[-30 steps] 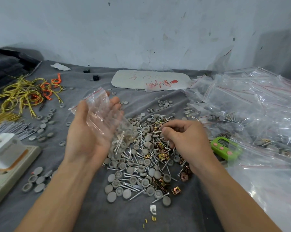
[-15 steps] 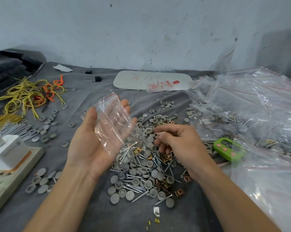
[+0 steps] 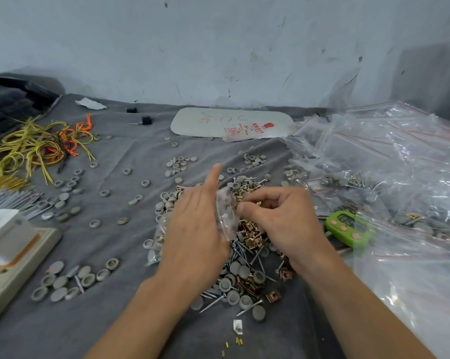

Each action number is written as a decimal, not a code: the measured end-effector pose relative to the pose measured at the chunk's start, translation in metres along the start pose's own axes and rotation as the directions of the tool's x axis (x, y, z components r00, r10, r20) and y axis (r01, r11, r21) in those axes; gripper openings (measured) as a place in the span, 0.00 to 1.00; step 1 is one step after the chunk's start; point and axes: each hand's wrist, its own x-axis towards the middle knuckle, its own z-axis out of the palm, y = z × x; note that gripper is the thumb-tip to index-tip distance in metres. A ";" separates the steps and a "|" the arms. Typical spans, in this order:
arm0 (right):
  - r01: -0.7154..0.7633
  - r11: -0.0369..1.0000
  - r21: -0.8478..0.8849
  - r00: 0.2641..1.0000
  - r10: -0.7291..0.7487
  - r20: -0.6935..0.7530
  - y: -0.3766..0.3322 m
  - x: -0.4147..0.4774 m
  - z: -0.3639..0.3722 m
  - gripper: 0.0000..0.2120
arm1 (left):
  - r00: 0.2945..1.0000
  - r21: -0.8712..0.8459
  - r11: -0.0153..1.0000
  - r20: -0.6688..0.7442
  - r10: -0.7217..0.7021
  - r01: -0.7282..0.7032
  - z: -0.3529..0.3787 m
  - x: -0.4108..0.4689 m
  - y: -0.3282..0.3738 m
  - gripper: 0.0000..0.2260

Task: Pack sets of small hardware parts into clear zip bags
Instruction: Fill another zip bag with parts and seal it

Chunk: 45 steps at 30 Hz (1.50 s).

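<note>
Two hands meet above the middle of the grey-clothed counter (image 3: 120, 320), with the clear zip bag (image 3: 226, 218) caught between them over the pile of screws, grey caps and brass clips (image 3: 244, 275). The left hand (image 3: 195, 229) shows its back and grips the bag along its thumb side, index finger sticking straight out toward the wall (image 3: 218, 47). The right hand (image 3: 283, 221) is curled, thumb and fingertips pinching the bag's far end beside some brass parts. The bag is crumpled; its visible strip runs lengthwise from far to near, and which end is the mouth cannot be told. A second, filled bag (image 3: 152, 244) lies on the cloth touching the left hand's outer side. Rightward, room is tight: a green timer (image 3: 348, 228) sits just beside the right wrist and a heap of clear bags (image 3: 400, 164) covers that side. Leftward, bare cloth dotted with loose caps (image 3: 71, 281) stretches to a power strip (image 3: 14, 270) at the edge. Bare cloth also lies nearer than the pile.
</note>
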 end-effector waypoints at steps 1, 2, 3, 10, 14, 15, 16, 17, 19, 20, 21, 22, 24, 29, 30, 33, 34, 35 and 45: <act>0.011 1.000 -0.028 0.999 -0.010 0.041 0.000 -0.001 0.001 0.06 | 0.999 -0.021 0.999 0.029 0.034 -0.033 0.002 -0.001 0.000 0.46; 0.024 0.998 -0.055 0.997 -0.020 0.080 0.000 -0.002 0.003 0.06 | 0.997 -0.058 0.996 0.049 0.063 -0.060 0.003 -0.002 0.000 0.47; 0.044 0.996 -0.084 0.993 -0.034 0.113 0.001 -0.002 0.005 0.06 | 0.994 -0.101 0.992 0.064 0.084 -0.078 0.004 -0.003 0.001 0.48; 0.059 0.973 -0.225 0.996 -0.043 0.074 0.003 -0.002 0.003 0.10 | 0.987 -0.502 0.865 0.136 0.082 -0.002 -0.017 -0.003 0.006 0.49; -0.006 0.965 -0.263 0.995 0.031 0.092 0.003 0.002 -0.014 0.06 | 0.896 -0.694 0.675 -0.098 -0.433 0.250 -0.024 0.011 -0.027 0.18; -0.027 0.970 -0.240 0.992 0.056 0.115 0.005 0.003 -0.017 0.07 | 0.814 -0.699 0.633 -0.127 -0.567 0.331 -0.024 0.014 -0.038 0.14; -0.062 0.980 -0.187 0.987 0.089 0.137 0.005 0.004 -0.017 0.10 | 0.743 -0.684 0.604 -0.134 -0.655 0.409 -0.023 0.017 -0.047 0.11; -0.107 0.987 -0.119 0.983 0.124 0.137 0.003 0.003 -0.018 0.10 | 0.699 -0.651 0.590 -0.126 -0.704 0.477 -0.021 0.018 -0.053 0.12; -0.260 0.955 0.142 0.960 0.239 0.146 0.000 0.003 -0.016 0.08 | 0.687 -0.581 0.590 -0.071 -0.723 0.560 -0.016 0.017 -0.058 0.15; -0.310 0.911 0.272 0.949 0.278 0.152 -0.001 0.003 -0.015 0.17 | 0.709 -0.548 0.606 -0.035 -0.705 0.576 -0.016 0.016 -0.056 0.15; -0.327 0.880 0.344 0.944 0.286 0.166 0.000 0.003 -0.014 0.22 | 0.741 -0.511 0.637 0.002 -0.671 0.578 -0.017 0.016 -0.052 0.15; -0.323 0.891 0.320 0.944 0.278 0.179 -0.001 0.002 -0.012 0.21 | 0.778 -0.470 0.676 0.037 -0.627 0.567 -0.019 0.015 -0.048 0.17; -0.251 0.961 0.116 0.956 0.226 0.189 -0.004 -0.001 -0.005 0.08 | 0.840 -0.374 0.762 0.098 -0.534 0.528 -0.020 0.014 -0.039 0.20; -0.175 0.949 0.261 0.976 0.133 0.171 -0.009 -0.001 -0.007 0.13 | 0.869 -0.386 0.778 0.226 -0.441 0.495 -0.027 0.012 -0.030 0.30; -0.203 0.912 0.357 0.967 0.130 0.217 -0.011 0.000 -0.009 0.14 | 0.874 -0.428 0.763 0.246 -0.418 0.485 -0.029 0.011 -0.029 0.31; -0.289 0.746 0.600 0.934 0.083 0.347 -0.011 0.001 -0.016 0.11 | 0.899 -0.532 0.726 0.298 -0.321 0.436 -0.032 0.011 -0.025 0.32; -0.318 0.678 0.663 0.923 0.062 0.379 -0.010 0.001 -0.018 0.10 | 0.906 -0.576 0.701 0.317 -0.282 0.420 -0.031 0.010 -0.023 0.33; -0.347 0.609 0.713 0.911 0.037 0.412 -0.010 0.001 -0.019 0.08 | 0.907 -0.629 0.657 0.343 -0.245 0.415 -0.030 0.010 -0.021 0.33; -0.330 0.552 0.765 0.944 0.211 0.255 -0.003 0.009 -0.030 0.15 | 0.766 -0.755 0.140 0.641 -0.047 0.641 -0.022 0.011 -0.024 0.25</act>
